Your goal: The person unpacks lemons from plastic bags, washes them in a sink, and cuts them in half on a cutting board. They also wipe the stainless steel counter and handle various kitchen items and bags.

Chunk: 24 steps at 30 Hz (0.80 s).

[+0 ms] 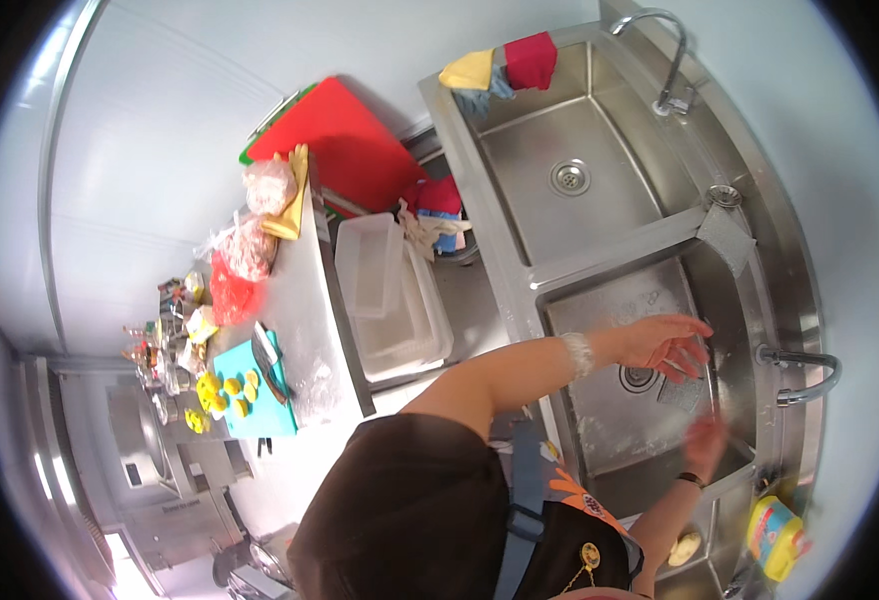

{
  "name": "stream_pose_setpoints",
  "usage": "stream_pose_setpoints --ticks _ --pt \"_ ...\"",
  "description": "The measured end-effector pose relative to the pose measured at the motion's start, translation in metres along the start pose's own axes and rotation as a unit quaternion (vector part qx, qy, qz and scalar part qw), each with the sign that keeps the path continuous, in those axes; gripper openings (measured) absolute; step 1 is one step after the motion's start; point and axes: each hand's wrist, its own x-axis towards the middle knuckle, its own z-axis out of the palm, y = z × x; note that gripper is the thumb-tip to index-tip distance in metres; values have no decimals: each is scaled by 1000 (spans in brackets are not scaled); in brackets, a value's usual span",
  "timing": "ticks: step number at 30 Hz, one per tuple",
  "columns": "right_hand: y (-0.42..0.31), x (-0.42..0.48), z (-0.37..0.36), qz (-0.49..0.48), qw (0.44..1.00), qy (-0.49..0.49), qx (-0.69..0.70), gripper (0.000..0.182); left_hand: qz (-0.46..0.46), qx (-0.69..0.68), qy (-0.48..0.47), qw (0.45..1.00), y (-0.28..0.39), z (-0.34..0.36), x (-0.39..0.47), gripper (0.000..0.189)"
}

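Observation:
My left hand [668,346], a pale band on its wrist, is over the middle stainless steel sink basin [604,442] with fingers apart and nothing in them. My right hand [706,444], a dark band on its wrist, is blurred by motion near the basin's far side; whether it holds anything cannot be told. A grey scouring pad or cloth [681,394] lies on the basin floor between the hands, beside the drain [637,377]. A curved chrome faucet [807,358] stands beyond; no water stream is distinguishable. Another grey cloth [726,238] lies over the divider by a metal strainer [723,196].
A second basin [567,225] has coloured cloths [531,61] on its edge. Yellow bottle [777,536] and potato-like item [684,549] are at lower right. Left, a counter [319,360] holds a turquoise board [252,416] with cut lemons and a knife [267,364]; plastic tubs [368,262] lie beside it.

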Motion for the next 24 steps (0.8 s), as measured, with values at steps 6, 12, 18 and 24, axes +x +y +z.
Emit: stream_pose_setpoints --ticks 6,12,18,24 --pt "28 -77 78 186 843 147 -484 54 86 471 34 877 -63 36 -18 34" --pt "33 -97 77 54 934 25 -353 49 -114 510 -64 850 -38 9 -49 34" --pt "76 -82 47 211 816 13 -538 47 10 384 65 921 -88 -32 -102 33" --pt "87 -76 -6 134 478 -86 -864 33 -89 321 147 931 -42 -122 -102 32"
